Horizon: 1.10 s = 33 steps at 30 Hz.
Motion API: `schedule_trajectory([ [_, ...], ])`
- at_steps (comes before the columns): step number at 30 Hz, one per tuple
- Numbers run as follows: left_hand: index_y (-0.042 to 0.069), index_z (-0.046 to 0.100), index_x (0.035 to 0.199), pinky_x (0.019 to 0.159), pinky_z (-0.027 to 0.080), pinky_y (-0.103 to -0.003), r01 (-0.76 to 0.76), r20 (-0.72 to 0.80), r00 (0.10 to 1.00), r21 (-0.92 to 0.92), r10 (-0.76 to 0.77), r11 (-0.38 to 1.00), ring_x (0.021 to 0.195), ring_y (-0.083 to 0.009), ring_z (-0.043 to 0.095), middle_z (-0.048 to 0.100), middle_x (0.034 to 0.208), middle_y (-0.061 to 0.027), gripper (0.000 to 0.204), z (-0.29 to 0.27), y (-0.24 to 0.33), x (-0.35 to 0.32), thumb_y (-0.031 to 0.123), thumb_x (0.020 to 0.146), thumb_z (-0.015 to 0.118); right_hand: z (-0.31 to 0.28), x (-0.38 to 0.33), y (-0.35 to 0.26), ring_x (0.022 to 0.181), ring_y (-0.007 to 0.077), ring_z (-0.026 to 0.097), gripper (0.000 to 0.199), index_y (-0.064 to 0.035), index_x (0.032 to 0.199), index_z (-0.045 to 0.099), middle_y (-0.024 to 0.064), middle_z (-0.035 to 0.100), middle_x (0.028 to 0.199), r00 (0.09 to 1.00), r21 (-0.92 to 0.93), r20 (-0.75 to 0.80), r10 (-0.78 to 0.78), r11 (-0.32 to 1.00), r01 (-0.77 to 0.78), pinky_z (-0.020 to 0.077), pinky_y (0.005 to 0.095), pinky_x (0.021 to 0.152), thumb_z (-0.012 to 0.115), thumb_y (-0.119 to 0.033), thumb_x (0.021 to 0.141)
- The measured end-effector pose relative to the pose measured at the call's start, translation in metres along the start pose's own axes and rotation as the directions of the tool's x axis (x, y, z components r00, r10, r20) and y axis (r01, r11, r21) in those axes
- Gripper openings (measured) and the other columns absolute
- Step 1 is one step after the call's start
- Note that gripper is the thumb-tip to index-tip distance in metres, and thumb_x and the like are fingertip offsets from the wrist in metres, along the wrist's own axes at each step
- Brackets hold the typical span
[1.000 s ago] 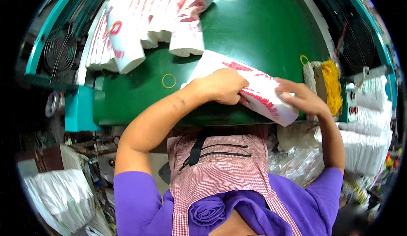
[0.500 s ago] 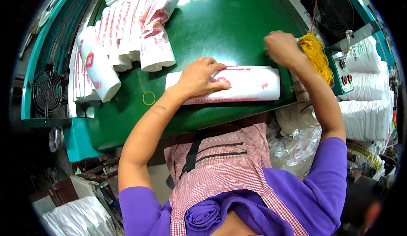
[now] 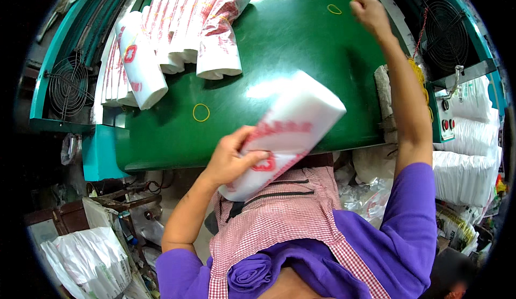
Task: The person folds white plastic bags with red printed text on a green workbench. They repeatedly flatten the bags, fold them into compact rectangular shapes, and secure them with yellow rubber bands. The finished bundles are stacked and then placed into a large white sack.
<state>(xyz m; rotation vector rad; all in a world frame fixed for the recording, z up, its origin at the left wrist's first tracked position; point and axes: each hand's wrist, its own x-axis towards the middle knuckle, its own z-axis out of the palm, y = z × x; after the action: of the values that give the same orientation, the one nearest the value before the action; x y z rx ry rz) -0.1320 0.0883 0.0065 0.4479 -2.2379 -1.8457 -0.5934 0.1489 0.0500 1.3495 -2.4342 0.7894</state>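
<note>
The left hand (image 3: 228, 162) now lifts the rolled white-and-red plastic bag bundle (image 3: 285, 132) off the green table (image 3: 290, 35); the right hand (image 3: 368, 14), clenched, reaches to one o'clock by a yellow rubber band (image 3: 334, 9), so binding looks near

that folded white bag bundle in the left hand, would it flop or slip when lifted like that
The bag bundle looks fairly firm: it juts past the left hand without drooping. Its glossy plastic probably slides easily. One hand lifts it, so it is likely light.

Green table (image 3: 301, 46): far-left row of rolled white-and-red bag bundles (image 3: 177, 35); one yellow rubber band (image 3: 201, 112) near-left, another rubber band (image 3: 334, 9) far-right.
</note>
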Motion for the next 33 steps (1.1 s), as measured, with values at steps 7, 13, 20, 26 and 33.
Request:
schedule_trajectory([
  [7,0.002,0.049,0.128,0.094,0.044,-0.031,-0.135,-0.202,0.979,-0.770,-0.037,0.624,0.105,-0.0159,0.056,0.059,0.117,-0.0061,0.055,-0.007,0.003,0.008,0.019,0.082,0.073,-0.020,-0.157,-0.218,0.086,0.0302,0.065,0.019,-0.0012,0.100,0.063,0.0184,0.066,0.098,0.802,0.813,0.138,-0.581,0.529,0.244,0.0508,0.0379,0.076,0.059,-0.007,0.082],
  [13,0.002,0.050,0.127,0.090,0.050,-0.030,-0.122,-0.121,0.992,-0.887,0.030,0.446,0.099,-0.0157,0.061,0.062,0.113,-0.0064,0.053,-0.011,0.003,-0.006,0.010,0.080,0.073,-0.001,-0.189,-0.222,0.093,0.0188,0.060,0.018,-0.0001,0.096,0.055,0.0121,0.061,0.109,0.852,0.591,0.471,-0.227,-0.636,-0.496,0.0474,0.0356,0.085,0.050,-0.017,0.090],
  [20,0.007,0.050,0.134,0.096,0.044,-0.030,-0.084,-0.177,0.976,0.229,0.127,0.970,0.109,-0.0186,0.056,0.058,0.124,-0.0134,0.062,-0.057,0.001,-0.059,0.008,0.076,0.072,-0.060,-0.167,-0.247,0.084,0.0273,0.066,0.021,-0.0004,0.101,0.054,0.0267,0.049,0.126,0.703,0.996,0.078,-0.707,0.033,-0.078,0.0455,0.0275,0.057,0.058,-0.016,0.087],
  [26,-0.005,0.044,0.133,0.089,0.048,-0.028,-0.181,-0.584,0.803,-0.428,-0.118,0.886,0.105,-0.0159,0.058,0.057,0.123,-0.0150,0.052,-0.078,-0.022,-0.108,0.005,0.086,0.062,0.004,-0.195,-0.277,0.097,0.0347,0.060,0.026,-0.0016,0.105,0.059,0.0179,0.059,0.116,0.536,0.933,0.226,-0.813,0.339,0.120,0.0508,0.0388,0.084,0.065,-0.010,0.081],
  [33,-0.001,0.049,0.122,0.067,0.057,-0.028,-0.562,-0.705,0.708,-0.542,0.025,0.625,0.080,-0.0162,0.065,0.063,0.103,-0.0117,0.040,-0.102,-0.033,-0.117,0.023,0.091,0.059,0.124,-0.166,-0.286,0.095,0.0331,0.052,0.016,-0.0032,0.085,0.056,0.0135,0.057,0.096,0.658,0.498,0.313,-0.685,0.708,0.501,0.0446,0.0395,0.081,0.066,-0.016,0.081],
])
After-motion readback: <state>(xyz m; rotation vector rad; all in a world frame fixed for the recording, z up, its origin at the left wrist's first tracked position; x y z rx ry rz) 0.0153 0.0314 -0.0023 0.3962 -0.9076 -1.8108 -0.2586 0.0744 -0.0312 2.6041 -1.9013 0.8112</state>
